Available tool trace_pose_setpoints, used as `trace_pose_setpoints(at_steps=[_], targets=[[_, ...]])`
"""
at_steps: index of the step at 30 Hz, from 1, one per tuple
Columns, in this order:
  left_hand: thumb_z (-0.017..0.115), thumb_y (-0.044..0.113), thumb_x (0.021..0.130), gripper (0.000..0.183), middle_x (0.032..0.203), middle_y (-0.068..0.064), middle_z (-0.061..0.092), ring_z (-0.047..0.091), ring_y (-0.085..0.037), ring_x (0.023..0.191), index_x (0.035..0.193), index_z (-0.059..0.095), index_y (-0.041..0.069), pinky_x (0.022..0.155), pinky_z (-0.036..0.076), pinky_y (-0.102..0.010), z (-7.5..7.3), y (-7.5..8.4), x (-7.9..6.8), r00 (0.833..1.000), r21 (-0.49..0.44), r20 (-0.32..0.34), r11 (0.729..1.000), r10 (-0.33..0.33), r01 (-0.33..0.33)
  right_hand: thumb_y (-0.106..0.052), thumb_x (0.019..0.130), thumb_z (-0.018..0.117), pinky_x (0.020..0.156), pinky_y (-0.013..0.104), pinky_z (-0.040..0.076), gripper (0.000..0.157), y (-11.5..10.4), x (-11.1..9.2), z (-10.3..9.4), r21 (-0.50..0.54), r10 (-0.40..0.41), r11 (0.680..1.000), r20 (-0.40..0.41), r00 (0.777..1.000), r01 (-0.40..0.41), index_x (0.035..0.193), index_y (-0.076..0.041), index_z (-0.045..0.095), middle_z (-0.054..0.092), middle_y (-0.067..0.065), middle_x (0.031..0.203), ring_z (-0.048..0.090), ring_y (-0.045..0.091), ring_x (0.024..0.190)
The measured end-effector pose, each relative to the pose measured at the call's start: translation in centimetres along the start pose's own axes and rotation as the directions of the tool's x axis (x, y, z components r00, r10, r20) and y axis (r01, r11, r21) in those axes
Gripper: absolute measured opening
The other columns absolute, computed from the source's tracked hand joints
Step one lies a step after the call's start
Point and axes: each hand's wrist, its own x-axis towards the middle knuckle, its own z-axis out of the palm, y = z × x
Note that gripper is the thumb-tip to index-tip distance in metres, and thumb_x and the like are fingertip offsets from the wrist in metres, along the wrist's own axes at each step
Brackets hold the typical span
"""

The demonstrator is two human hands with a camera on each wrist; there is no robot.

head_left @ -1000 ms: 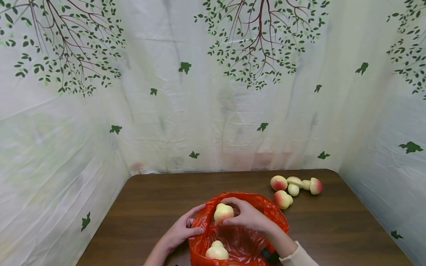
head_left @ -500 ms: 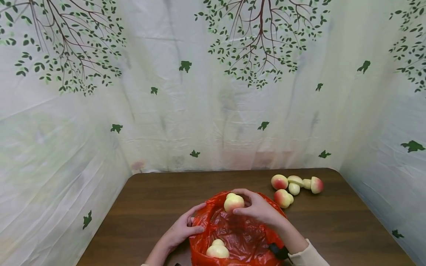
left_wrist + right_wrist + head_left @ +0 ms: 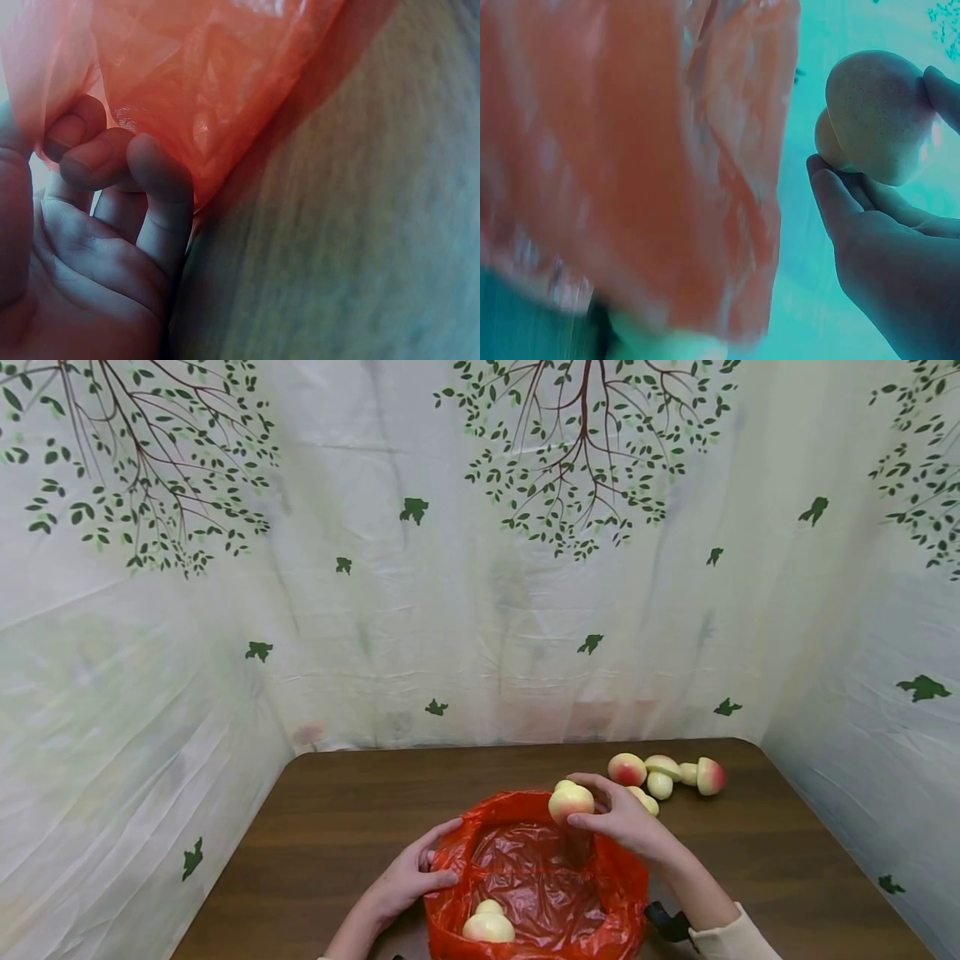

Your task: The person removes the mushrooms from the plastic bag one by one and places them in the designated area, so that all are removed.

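Observation:
My left hand (image 3: pixel 405 881) grips the left rim of an open red plastic bag (image 3: pixel 626 893). In the left wrist view, its curled fingers (image 3: pixel 161 172) pinch the thin plastic. Above the bag's far right rim, my right hand (image 3: pixel 630 818) holds a cream toy mushroom (image 3: pixel 570 804) with a pinkish blush between thumb and fingertips. The right wrist view has this mushroom (image 3: pixel 877 112) held up beside the bag's outer wall (image 3: pixel 630 150). Another cream mushroom (image 3: pixel 489 927) lies inside the bag at the near left.
Several toy mushrooms lie at the table's back right: one red-blushed (image 3: pixel 627 769), one cream (image 3: pixel 662 781), one on its side (image 3: pixel 709 776). One more mushroom (image 3: pixel 647 802) is partly hidden behind my right hand. A leaf-patterned curtain (image 3: pixel 495 610) surrounds the brown table (image 3: pixel 360 802).
My right hand has carried the mushroom up and to the right, from inside the bag's opening to over its far right rim. The left hand stays at the left rim.

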Motion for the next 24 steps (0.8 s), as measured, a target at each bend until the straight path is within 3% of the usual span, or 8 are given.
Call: trace_pose_setpoints(at_steps=[14,24], targets=[[0.071,0.013,0.102,0.082,0.085,0.004,0.075,0.076,-0.008,0.073,0.170,0.025,0.017,0.073,0.066,-0.030,0.0,-0.2,0.1,1.000,-0.019,0.004,0.999,-0.029,0.029,-0.021,0.100,0.075,0.094,0.026,0.060,0.072,0.9,-2.0,-4.2,-0.113,-0.027,0.994,-0.126,0.992,0.012,0.157,0.005,0.041,0.050,0.029,0.154,0.056,0.045,0.139],[0.072,0.014,0.102,0.082,0.083,0.005,0.074,0.076,-0.007,0.073,0.170,0.026,0.018,0.073,0.066,-0.029,0.1,0.1,0.0,0.999,-0.019,-0.003,0.999,-0.033,0.033,-0.026,0.102,0.074,0.093,0.016,0.053,0.069,1.6,-3.7,-7.0,-0.161,0.020,0.985,-0.231,0.973,-0.059,0.158,-0.001,0.042,0.045,0.026,0.157,0.052,0.045,0.143]])
